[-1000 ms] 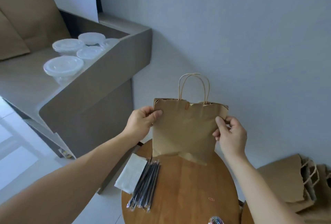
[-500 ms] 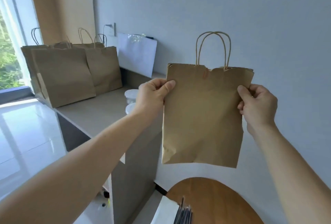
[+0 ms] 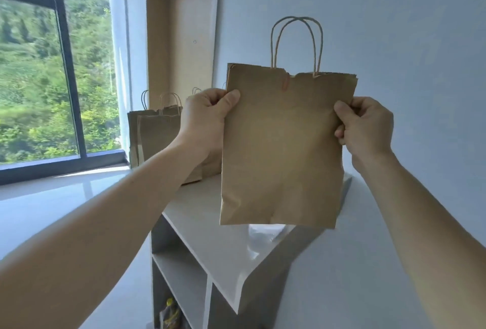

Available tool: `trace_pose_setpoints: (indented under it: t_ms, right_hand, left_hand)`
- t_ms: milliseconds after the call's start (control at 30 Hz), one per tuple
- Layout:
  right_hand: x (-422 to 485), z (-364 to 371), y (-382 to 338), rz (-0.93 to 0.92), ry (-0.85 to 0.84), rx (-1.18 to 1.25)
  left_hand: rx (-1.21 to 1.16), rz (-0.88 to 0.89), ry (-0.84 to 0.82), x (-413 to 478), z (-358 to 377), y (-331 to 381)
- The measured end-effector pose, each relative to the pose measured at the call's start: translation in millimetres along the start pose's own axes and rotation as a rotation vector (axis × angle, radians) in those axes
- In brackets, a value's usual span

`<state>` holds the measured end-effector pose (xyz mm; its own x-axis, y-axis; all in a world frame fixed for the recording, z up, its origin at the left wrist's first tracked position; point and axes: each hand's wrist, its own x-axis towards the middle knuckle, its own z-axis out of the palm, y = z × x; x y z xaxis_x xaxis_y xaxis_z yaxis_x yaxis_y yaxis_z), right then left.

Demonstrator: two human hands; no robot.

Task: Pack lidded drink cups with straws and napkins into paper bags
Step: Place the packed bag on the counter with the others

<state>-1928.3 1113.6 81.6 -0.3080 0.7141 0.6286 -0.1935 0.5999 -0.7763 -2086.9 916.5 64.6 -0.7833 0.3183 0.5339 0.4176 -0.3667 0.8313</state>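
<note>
The held paper bag (image 3: 284, 144) hides most of the grey counter (image 3: 210, 236) behind it. Just under its bottom edge a bit of clear plastic (image 3: 265, 234) shows, too blurred to identify. The left forearm cuts across the standing brown bags (image 3: 157, 139) at the counter's far end, so their number is unclear; three handle loops rise above them. In a low shelf compartment sits a small packet (image 3: 169, 313), cut off by the frame's edge.

The bag hangs in the air above the counter, flat and unopened, its broad face toward the camera. Its long axis is vertical, with the mouth up and the folded bottom down.

One bag is held, with two twisted-paper handles (image 3: 295, 44). The left hand (image 3: 205, 120) pinches its left edge, thumb on the front. The right hand (image 3: 365, 128) grips the right edge likewise, fingers curled behind.
</note>
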Motion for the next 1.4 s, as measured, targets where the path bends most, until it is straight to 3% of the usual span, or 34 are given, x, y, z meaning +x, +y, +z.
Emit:
trace_pose_setpoints:
  t_ms: [167,367,700,1067,1400]
  right_hand:
    - [43.8,67.7,11.1,-0.016,-0.096,0.068]
    - [82.1,149.2,48.3,0.080,-0.224,0.076]
    - [137.9,270.9,157.6,0.302,-0.364,-0.052]
    - [189.2,362.0,277.4,0.369,-0.306,-0.217]
    - [207.7,383.0,312.0,0.356,-0.217,-0.204]
  left_hand:
    - [0.076,0.074,0.131,38.0,-24.2,-6.5]
    - [0.247,0.053,0.171,83.9,-54.1,-42.5]
    - [0.583,-0.075,0.000,171.2,-88.4,-163.4]
    - [0.741,-0.124,-0.152,221.5,-71.7,-286.3]
    - [0.692,-0.126,-0.171,240.4,-57.6,-318.7]
